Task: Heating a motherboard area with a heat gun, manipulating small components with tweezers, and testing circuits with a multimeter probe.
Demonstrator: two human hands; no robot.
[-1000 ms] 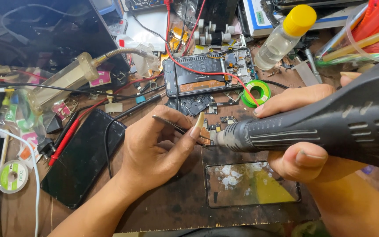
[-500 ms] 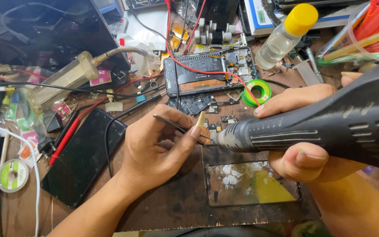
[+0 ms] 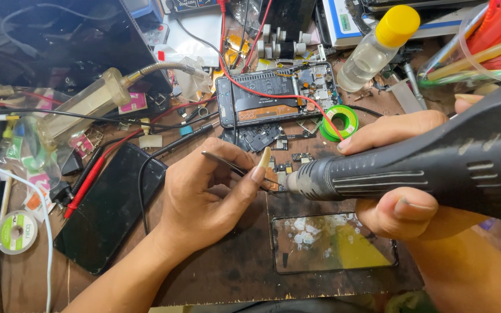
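My left hand (image 3: 210,191) pinches thin metal tweezers (image 3: 227,164), their tips pointing right at a small circuit board (image 3: 275,174) on the dark work mat (image 3: 227,272). My right hand (image 3: 401,174) grips a large black hot-air gun (image 3: 436,165); its metal nozzle (image 3: 294,181) points left and sits right by the same small board, almost touching the tweezer tips. An opened phone (image 3: 273,98) with exposed circuitry lies just beyond, with a red wire (image 3: 273,93) running across it.
A black phone (image 3: 108,208) lies left of my hand, with a red probe (image 3: 91,177) beside it. A glass panel (image 3: 331,243) lies on the mat below the gun. Green solder reel (image 3: 341,122), yellow-capped bottle (image 3: 378,43), white tape reel (image 3: 15,232), cables and tools crowd the bench.
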